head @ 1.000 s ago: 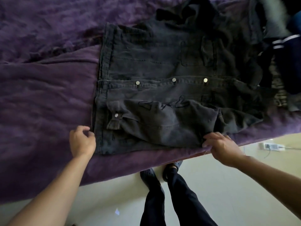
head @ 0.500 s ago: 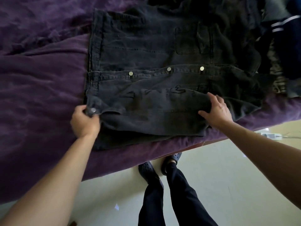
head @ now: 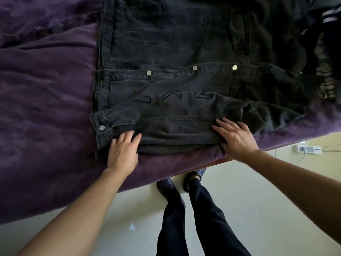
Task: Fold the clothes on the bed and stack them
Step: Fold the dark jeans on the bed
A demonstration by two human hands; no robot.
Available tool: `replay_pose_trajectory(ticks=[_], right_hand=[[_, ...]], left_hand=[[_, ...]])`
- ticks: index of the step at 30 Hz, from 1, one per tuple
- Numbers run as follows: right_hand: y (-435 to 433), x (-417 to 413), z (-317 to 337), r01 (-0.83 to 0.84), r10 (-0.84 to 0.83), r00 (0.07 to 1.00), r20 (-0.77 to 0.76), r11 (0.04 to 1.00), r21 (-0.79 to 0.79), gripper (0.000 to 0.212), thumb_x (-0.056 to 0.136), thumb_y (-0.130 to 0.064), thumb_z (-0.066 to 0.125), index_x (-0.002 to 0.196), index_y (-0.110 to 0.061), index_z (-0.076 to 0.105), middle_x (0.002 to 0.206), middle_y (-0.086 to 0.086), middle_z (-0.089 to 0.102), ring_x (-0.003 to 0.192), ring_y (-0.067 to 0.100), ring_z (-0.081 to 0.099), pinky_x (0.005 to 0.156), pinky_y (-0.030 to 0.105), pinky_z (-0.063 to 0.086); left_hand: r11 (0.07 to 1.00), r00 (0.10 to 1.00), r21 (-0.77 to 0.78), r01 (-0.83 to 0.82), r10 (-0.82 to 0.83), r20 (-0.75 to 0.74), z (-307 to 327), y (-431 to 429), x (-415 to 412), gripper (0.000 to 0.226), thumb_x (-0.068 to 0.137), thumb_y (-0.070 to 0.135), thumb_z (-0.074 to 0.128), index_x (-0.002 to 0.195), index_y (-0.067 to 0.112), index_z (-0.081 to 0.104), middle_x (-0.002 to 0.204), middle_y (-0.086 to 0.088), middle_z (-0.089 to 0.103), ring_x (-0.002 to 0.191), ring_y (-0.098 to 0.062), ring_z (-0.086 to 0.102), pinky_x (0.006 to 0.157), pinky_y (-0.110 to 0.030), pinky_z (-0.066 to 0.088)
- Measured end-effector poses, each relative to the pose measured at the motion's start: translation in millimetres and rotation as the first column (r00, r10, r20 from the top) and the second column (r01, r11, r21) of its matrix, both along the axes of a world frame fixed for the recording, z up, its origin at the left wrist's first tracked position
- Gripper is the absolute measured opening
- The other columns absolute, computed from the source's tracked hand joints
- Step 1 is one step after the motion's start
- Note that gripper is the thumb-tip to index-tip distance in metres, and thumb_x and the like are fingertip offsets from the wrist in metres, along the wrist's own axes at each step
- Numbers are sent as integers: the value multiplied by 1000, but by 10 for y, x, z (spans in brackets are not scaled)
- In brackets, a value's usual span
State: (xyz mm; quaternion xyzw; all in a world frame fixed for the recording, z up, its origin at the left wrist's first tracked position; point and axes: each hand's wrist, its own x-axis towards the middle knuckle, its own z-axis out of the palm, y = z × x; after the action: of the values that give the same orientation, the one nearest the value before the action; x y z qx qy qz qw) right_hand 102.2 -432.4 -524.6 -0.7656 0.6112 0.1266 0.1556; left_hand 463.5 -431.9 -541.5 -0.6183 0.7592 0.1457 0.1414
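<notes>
Upper centre of frame: black denim jacket (head: 175, 43) spread on the purple bed (head: 46, 108). At lower centre I see my left hand (head: 122, 152) and right hand (head: 237, 139), set apart, fingers straight, pressing flat on its folded-in sleeve (head: 175, 124).

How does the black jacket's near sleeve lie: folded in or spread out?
Folded in. The sleeve lies flat across the jacket front, cuff included; the left hand and right hand press on it.
</notes>
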Motion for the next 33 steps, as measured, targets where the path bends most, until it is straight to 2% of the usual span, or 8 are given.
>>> replay_pose_trajectory(ticks=[3, 6, 8, 14, 20, 24, 29, 33], right_hand=[[-16, -13, 124, 6, 10, 992, 126, 991, -131, 47, 74, -30, 46, 113, -14, 67, 110, 6, 71, 105, 26, 67, 91, 46, 47], [175, -74, 388, 72, -61, 979, 195, 996, -50, 40, 70, -27, 52, 105, -16, 67, 87, 6, 72, 77, 33, 68, 63, 35, 51], [275, -116, 595, 78, -86, 989, 122, 994, 74, 31, 78, -23, 61, 108, -21, 66, 90, 8, 72, 80, 36, 66, 63, 35, 49], [46, -146, 1086, 56, -52, 998, -20, 925, 376, 11, 92, -33, 52, 99, -28, 59, 95, -3, 63, 98, 20, 61, 74, 29, 38], [-740, -299, 1426, 149, -207, 969, 131, 923, 355, 13, 86, -32, 66, 95, -23, 67, 81, -7, 57, 85, 15, 58, 70, 26, 38], [-1424, -442, 1460, 249, -361, 884, 297, 901, 354, 13, 84, -24, 72, 75, -27, 63, 65, -3, 61, 67, 22, 63, 57, 27, 45], [-2536, -598, 1330, 381, -521, 722, 455, 849, 366, 7, 85, -18, 72, 78, -16, 69, 73, 6, 64, 70, 19, 60, 62, 31, 49], [-3486, -634, 1068, 423, -541, 678, 498, 841, 338, 6, 83, -17, 73, 88, -16, 70, 81, 6, 64, 75, 19, 59, 67, 26, 47]], left_hand=[[995, 999, -99, 12, -16, -39, 21, -9, 78, 29, 75, 6, 70, 104, 10, 70, 109, -9, 66, 100, -32, 59, 78, -45, 46], [999, 977, 20, -41, 45, -209, 275, -6, 184, 16, 84, 7, 61, 97, 12, 68, 94, -5, 71, 89, -30, 63, 77, -39, 44], [993, 961, 113, -21, 51, -271, 525, -9, 218, 14, 90, 14, 56, 100, 17, 66, 96, -3, 71, 91, -29, 64, 78, -36, 44], [927, 963, 376, -12, 111, -245, 991, -119, 178, 14, 97, 23, 45, 97, 24, 59, 95, -2, 65, 93, -23, 62, 73, -33, 44], [973, 937, 204, -105, 166, -308, 1182, -820, 353, 16, 94, 28, 55, 89, 18, 66, 88, -5, 71, 90, -28, 65, 71, -35, 48], [986, 947, 122, -114, 145, -288, 1370, -1537, 299, 14, 94, 33, 55, 84, 27, 62, 85, -3, 67, 89, -30, 63, 71, -38, 49], [991, 971, 73, -114, 126, -203, 1402, -2687, 119, 18, 94, 36, 53, 77, 31, 54, 84, -6, 64, 88, -33, 61, 73, -41, 50], [984, 977, 19, -178, 179, -120, 1177, -3602, -79, 17, 94, 40, 53, 83, 29, 60, 99, -15, 67, 95, -38, 60, 81, -43, 50]])
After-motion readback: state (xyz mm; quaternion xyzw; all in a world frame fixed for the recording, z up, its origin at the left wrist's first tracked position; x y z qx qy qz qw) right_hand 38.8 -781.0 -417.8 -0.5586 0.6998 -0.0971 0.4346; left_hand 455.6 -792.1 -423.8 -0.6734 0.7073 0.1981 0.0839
